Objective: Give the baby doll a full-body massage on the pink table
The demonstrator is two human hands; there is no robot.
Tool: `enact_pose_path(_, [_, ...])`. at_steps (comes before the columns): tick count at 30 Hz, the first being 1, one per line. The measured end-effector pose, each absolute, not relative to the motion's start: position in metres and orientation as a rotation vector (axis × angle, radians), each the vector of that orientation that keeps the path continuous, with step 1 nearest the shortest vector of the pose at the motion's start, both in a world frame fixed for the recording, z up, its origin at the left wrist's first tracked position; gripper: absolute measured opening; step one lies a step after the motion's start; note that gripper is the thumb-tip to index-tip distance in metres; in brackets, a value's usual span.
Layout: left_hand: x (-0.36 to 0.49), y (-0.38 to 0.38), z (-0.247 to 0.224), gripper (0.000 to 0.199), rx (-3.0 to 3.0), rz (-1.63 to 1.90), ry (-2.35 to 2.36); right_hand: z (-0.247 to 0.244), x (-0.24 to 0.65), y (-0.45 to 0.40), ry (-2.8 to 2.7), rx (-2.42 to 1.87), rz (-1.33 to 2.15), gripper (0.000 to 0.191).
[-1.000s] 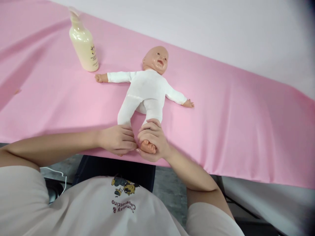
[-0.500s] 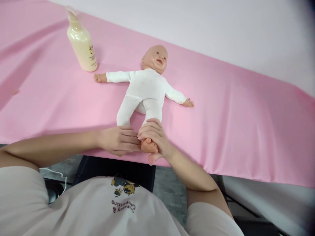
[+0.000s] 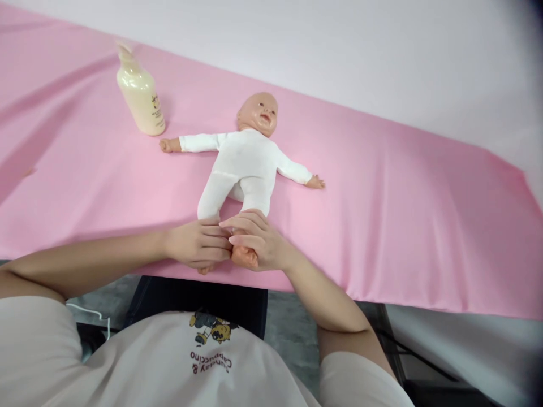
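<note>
A baby doll (image 3: 248, 158) in a white suit lies on its back on the pink cloth (image 3: 360, 226), head away from me and both arms spread. My right hand (image 3: 263, 240) is wrapped round the doll's lower leg on the right, with the bare foot (image 3: 244, 256) showing beneath its fingers. Over the other lower leg lies my left hand (image 3: 198, 244), its fingers close together and pointing toward my right hand. A bit of that leg's foot (image 3: 204, 271) pokes out below the left hand.
A cream pump bottle (image 3: 142, 102) stands at the back left, beyond the doll's outstretched hand. The cloth's front edge runs just below my hands. A white cable (image 3: 91, 311) hangs at the lower left.
The view has shifted a little. My right hand's thumb no longer shows under the foot, and its fingers now lie more across the ankle. More of the other foot shows below my left hand.
</note>
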State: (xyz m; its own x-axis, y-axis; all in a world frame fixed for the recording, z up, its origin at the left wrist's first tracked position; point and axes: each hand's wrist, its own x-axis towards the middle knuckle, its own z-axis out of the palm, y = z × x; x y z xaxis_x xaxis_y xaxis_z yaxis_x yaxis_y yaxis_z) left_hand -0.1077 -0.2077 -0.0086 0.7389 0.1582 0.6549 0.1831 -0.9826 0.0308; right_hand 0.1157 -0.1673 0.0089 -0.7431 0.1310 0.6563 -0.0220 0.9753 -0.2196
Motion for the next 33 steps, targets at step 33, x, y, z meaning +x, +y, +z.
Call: enact_pose_path(33, [-0.113, -0.155, -0.013, 0.038, -2.855, -1.728, -1.337, 0.001, 0.102, -0.161, -2.870, -0.087, 0.398, 0.060])
